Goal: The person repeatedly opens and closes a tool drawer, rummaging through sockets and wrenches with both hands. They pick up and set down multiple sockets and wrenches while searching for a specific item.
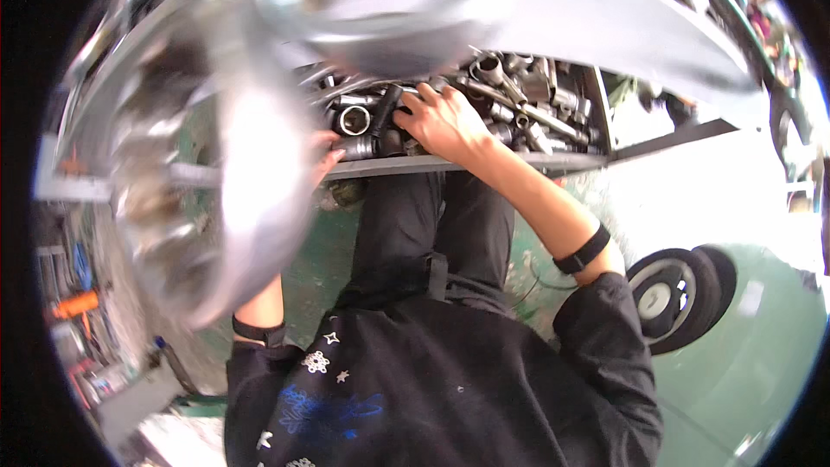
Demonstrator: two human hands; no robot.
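An open drawer (406, 164) full of steel sockets and tool parts lies in front of my legs. My right hand (445, 124) reaches into it, fingers bent down among the parts, beside a black bar-shaped piece (386, 112). What those fingers hold is hidden. Of my left hand (327, 157) only fingertips show, stretched and apart, next to a socket lying on its side (356, 148). A large ring-ended socket (354, 120) faces up just beyond it. A big blurred shiny metal shape (268, 147) close to the camera covers the rest of that hand.
Another blurred metal ring (389, 30) hangs over the drawer's far side. Long bars and more sockets (527, 108) fill the drawer's right part. A black wheel-like disc (661, 298) stands on the green floor at right. Orange-handled tools (76, 305) lie far left.
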